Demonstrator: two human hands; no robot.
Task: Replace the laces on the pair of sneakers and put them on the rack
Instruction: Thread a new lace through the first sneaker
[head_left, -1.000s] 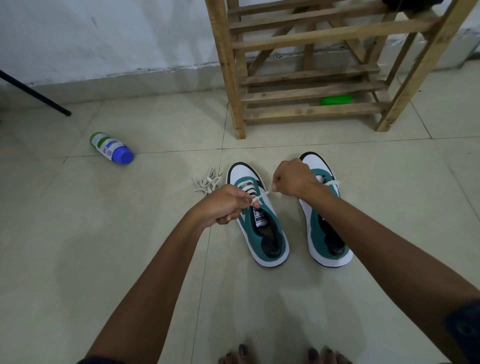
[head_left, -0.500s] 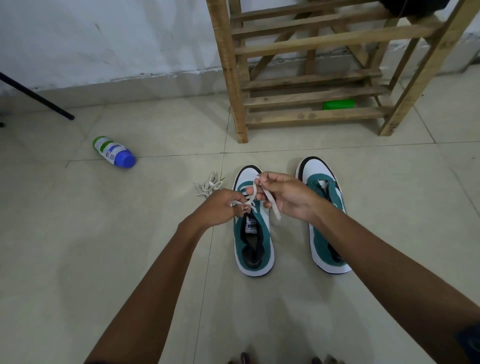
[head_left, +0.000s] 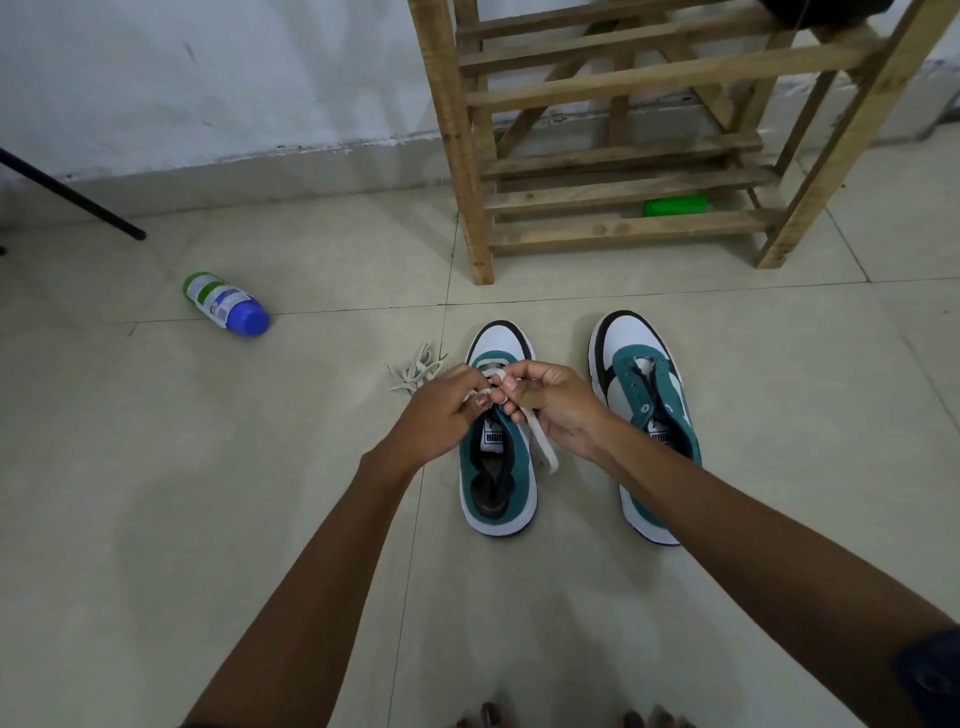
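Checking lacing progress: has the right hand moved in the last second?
Yes. The right hand shifted left, off the right sneaker, now pinching the lace over the left sneaker.

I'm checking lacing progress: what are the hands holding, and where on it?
Both the left hand and right hand pinch the white lace just above the left sneaker; its free end hangs below.

Pale tiled floor (head_left: 156, 519) meets a scuffed white wall (head_left: 208, 78), dimly lit.
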